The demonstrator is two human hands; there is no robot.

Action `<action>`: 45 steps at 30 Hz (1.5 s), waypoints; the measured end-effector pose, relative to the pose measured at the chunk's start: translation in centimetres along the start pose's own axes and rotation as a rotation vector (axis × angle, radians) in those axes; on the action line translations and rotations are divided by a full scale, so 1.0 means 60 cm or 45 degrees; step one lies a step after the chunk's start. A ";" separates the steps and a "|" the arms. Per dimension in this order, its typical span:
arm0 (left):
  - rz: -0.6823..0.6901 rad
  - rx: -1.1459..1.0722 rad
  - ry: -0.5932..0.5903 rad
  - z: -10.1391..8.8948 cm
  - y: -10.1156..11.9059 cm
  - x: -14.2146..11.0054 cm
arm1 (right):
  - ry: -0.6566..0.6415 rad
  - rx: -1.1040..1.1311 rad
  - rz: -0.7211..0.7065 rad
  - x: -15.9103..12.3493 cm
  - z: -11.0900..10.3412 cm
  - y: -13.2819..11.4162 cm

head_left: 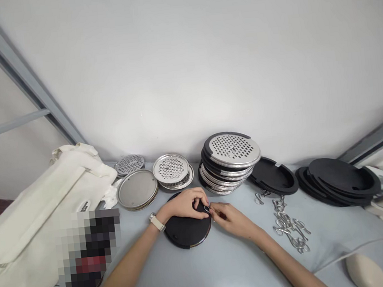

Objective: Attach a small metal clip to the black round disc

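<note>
In the head view, the person's two hands meet over a round black disc lying flat on the grey bench, around the middle of its length and between its front edge and the wall behind. The left hand lies across the disc's far part, probably so that its weight steadies the piece; its thumb and forefinger curve towards a small wire clip at the disc's right rim, though whether they grip it cannot be told. The right hand comes in from the right with thumb and fingers pinched together on that clip, a hold that seems chosen for fine control of so thin a part.

Along the bench's back edge stand plain metal plates, a low pile of perforated plates and a taller black-and-silver stack, perhaps kept there to leave elbow room in front. Towards the right end sit a notched black tray and piled black covers, seemingly sorted by kind. Loose wire clips spread nearer the front edge than those covers, apparently for an easy reach by the right hand. A pale bag fills the left end.
</note>
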State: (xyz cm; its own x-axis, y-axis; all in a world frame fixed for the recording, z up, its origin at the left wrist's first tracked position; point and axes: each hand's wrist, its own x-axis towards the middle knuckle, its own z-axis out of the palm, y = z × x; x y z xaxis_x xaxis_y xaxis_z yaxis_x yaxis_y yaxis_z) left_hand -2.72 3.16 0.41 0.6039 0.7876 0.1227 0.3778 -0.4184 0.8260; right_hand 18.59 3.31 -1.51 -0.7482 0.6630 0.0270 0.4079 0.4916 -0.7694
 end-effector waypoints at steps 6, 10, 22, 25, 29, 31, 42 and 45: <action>-0.009 0.028 -0.007 -0.003 0.006 -0.001 | -0.024 0.024 0.008 -0.002 -0.001 0.002; -0.013 0.047 -0.007 -0.006 0.011 0.000 | -0.004 -0.010 -0.004 -0.002 0.001 0.003; -0.055 -0.142 -0.031 -0.002 0.004 0.000 | 0.007 -0.082 -0.039 -0.002 0.001 0.001; -0.060 -0.160 -0.040 -0.003 0.006 0.000 | -0.001 -0.097 -0.044 -0.003 0.000 0.000; -0.056 -0.138 -0.039 -0.003 0.006 0.000 | -0.007 -0.143 -0.064 -0.005 -0.003 -0.001; -0.054 -0.119 -0.038 -0.003 0.005 0.001 | -0.012 -0.150 -0.077 -0.005 -0.004 0.000; -0.041 -0.054 -0.016 -0.004 0.008 -0.001 | -0.035 -0.136 -0.076 -0.005 -0.007 0.003; -0.036 -0.079 -0.020 -0.003 0.004 -0.001 | -0.041 -0.123 -0.083 -0.004 -0.007 0.004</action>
State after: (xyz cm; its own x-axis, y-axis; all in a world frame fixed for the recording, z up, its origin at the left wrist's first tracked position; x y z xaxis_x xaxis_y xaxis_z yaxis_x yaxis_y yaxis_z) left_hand -2.76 3.11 0.69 0.6048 0.7912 0.0907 0.3508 -0.3669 0.8616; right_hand 19.07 3.51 -1.44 -0.7905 0.6101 0.0535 0.4051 0.5863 -0.7015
